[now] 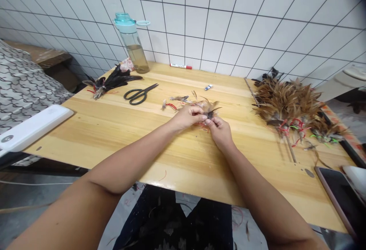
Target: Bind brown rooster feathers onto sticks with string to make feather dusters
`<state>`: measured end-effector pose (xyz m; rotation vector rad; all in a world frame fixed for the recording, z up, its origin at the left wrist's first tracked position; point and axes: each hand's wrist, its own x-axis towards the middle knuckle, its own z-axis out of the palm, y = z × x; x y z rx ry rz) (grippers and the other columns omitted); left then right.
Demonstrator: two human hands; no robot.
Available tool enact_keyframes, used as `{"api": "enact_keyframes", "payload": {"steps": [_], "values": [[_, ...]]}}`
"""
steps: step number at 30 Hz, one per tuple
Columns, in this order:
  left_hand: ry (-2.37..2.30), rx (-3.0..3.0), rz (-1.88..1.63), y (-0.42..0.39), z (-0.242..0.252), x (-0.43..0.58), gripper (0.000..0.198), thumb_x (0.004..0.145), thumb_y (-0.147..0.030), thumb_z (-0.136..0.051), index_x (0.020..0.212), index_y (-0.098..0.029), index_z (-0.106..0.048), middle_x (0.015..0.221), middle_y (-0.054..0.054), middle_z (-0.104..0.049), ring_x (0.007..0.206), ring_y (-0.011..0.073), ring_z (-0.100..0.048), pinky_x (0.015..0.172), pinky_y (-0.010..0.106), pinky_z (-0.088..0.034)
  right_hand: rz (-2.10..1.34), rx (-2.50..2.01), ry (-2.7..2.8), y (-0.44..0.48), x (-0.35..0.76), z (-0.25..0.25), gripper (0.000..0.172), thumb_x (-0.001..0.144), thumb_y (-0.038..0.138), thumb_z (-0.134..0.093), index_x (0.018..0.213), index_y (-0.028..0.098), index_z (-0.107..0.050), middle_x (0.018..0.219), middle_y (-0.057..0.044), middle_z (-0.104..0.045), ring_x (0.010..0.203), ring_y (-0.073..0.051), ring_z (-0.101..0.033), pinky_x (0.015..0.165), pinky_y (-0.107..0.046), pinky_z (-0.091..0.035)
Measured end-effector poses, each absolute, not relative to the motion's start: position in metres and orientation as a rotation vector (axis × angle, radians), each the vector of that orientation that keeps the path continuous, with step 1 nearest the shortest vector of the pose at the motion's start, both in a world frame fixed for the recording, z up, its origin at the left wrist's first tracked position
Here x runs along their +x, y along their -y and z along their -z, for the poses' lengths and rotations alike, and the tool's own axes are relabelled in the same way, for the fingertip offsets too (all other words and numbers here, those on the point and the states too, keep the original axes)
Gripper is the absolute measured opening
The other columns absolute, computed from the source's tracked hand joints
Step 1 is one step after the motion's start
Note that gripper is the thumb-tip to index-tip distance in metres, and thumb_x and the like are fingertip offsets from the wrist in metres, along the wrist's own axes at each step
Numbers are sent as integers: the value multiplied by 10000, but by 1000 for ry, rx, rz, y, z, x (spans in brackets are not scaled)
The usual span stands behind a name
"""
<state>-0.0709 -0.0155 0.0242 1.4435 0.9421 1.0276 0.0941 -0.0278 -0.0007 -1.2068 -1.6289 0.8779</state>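
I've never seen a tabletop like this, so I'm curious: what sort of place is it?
Probably a small feather-craft workspace. The left hand and right hand meet at a small feather tuft, scissors lie nearby, and brown feather bundles with red strands sit at right.

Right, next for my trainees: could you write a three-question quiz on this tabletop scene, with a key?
1. Multiple choice: which stands near the white tiled wall?
a) pink-rimmed black smartphone
b) clear plastic bottle with turquoise lid
c) long white plastic bar

2. True or false: the dark-handled metal scissors lie between the black feather bundle and the person's hands.

3. Short answer: what do the left-hand grip and right-hand grip hold together?

Key: 1. b. 2. True. 3. A small brown-and-dark feather tuft.
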Motion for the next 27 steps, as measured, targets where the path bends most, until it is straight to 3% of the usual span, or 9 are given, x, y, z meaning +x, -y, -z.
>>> {"api": "enact_keyframes", "payload": {"steps": [6, 14, 23, 27], "values": [[-723, 1205, -1008, 14, -20, -73, 391, 632, -386, -851, 692, -128, -563, 676, -14, -589, 640, 101, -566, 676, 260, -449, -1167, -1060, 1541, 29, 92, 1, 249, 764, 444, -622, 708, 203, -645, 715, -15, -653, 693, -163, -566, 684, -298, -454], [-640, 1218, -905, 12, -22, -78, 422, 630, -411, -859, 697, -128, -553, 681, -6, -573, 669, 109, -556, 703, 264, -434, -1227, -1005, 1561, 31, 92, -2, 304, 750, 516, -677, 721, 215, -702, 771, -34, -697, 747, -181, -602, 699, -312, -477], [-725, 1360, -1001, 16, -24, -72, 414, 676, -439, -805, 660, -141, -518, 656, -23, -529, 646, 101, -499, 656, 249, -399, -1254, -1027, 1542, 33, 92, -6, 308, 741, 504, -682, 710, 198, -674, 721, -19, -670, 702, -157, -576, 694, -298, -460], [-842, 1350, -1131, 12, -27, -75, 284, 739, -384, -736, 758, -145, -584, 736, 9, -611, 690, 119, -560, 668, 254, -437, -1160, -1110, 1474, 31, 95, -8, 327, 751, 517, -660, 676, 202, -625, 617, 14, -571, 601, -127, -490, 615, -271, -409]]}}
